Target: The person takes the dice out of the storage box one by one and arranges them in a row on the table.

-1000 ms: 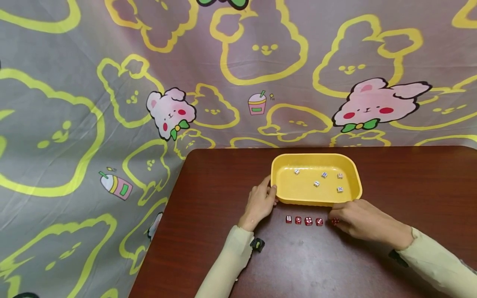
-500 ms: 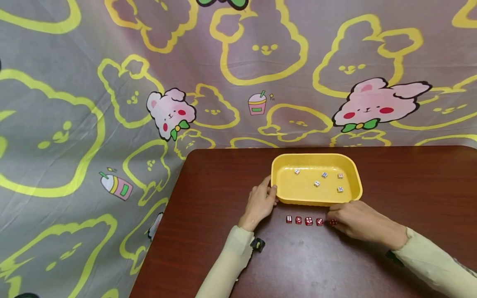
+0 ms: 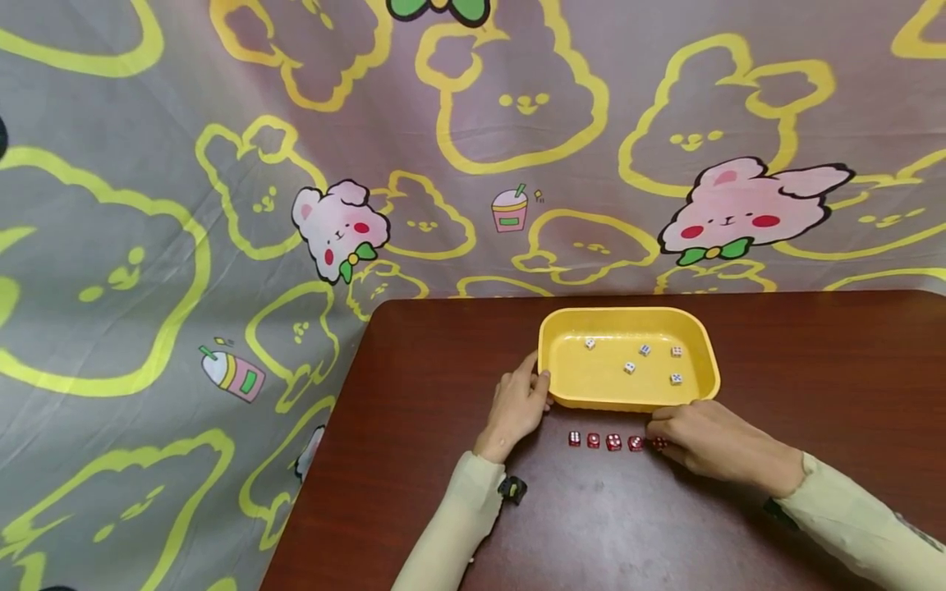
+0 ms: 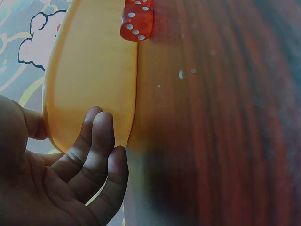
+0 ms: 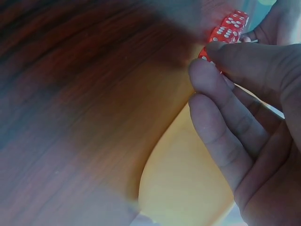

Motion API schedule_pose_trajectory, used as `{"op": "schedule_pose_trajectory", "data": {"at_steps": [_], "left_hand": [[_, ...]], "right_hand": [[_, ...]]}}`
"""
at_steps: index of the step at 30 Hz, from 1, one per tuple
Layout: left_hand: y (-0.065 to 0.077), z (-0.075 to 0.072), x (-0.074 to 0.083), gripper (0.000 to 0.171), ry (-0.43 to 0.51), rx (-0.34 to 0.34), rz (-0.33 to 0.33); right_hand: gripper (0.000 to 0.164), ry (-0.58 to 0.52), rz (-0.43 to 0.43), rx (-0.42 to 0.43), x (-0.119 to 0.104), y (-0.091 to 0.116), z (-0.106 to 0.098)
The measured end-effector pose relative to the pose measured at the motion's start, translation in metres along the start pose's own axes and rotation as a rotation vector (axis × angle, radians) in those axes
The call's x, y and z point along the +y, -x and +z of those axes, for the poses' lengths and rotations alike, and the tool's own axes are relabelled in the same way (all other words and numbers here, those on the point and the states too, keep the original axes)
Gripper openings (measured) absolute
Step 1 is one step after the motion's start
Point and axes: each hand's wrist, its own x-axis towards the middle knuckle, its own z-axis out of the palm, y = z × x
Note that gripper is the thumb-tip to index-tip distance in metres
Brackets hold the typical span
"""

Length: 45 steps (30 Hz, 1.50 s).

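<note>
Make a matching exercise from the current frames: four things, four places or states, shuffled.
1. white dice
2. red dice
3. left hand
4. right hand

A. touching the left end of the yellow tray
B. pinching the rightmost red die
C. inside the tray
D. lined up outside the tray's near side

Pairs: 1-C, 2-D, 3-A, 4-B

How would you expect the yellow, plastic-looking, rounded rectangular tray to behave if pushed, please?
The yellow tray should probably hold its shape, its smooth walls standing up firmly. Being low and broad, it would likely slide rather than tip. The small white cube dice lying loose inside might shift.
</note>
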Motion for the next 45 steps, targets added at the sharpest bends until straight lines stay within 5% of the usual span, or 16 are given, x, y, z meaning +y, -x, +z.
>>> {"op": "schedule_pose_trajectory", "data": {"at_steps": [45], "left_hand": [[-0.0002, -0.0005, 0.0001, 0.048, -0.012, 0.000, 0.003]], "right_hand": [[0.026, 0.004, 0.009, 0.004, 0.0033, 0.0055, 0.0071]]}}
